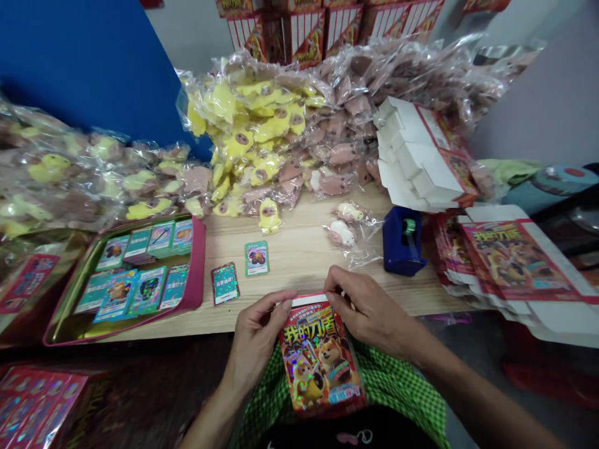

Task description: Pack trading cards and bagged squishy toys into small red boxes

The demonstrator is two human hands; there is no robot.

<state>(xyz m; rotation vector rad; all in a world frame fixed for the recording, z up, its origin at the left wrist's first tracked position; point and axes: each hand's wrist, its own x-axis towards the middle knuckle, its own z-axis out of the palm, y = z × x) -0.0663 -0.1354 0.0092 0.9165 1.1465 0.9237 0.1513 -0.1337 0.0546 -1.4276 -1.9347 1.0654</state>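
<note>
- Two hands occupy the centre of our view: the left hand [255, 340] and the right hand [369, 308], both raised above a green gingham cloth [390, 390].
- Between the fingers we see a red printed card box [319, 355], tilted, with its lower end over the cloth and a white edge [299, 300] showing along its top.
- The left fingers [281, 301] are closed on the box's upper corner. The right fingers [334, 284] pinch at the top edge, but the hand hides their tips, so we cannot tell exactly which part they grip.
- Just beyond the fingers, on the light wooden desk [304, 265], we note two loose cards [257, 258], set apart from each other.
- Left of the fingers lies a tin tray with a pink rim [199, 262], holding rows of trading cards [150, 290].
- Right of the fingers stand a blue tape dispenser [400, 242] and a stack of flat printed box blanks [515, 262]; white folded boxes [421, 156] sit farther back.
- Far beyond the fingers, we see heaps of yellow and pink plush toys in clear bags [281, 131], with printed cartons [304, 37] behind them.
- Progress, as we judge it: one box is in the hands, while many flat blanks, cards and bagged toys remain in bulk around the desk.
</note>
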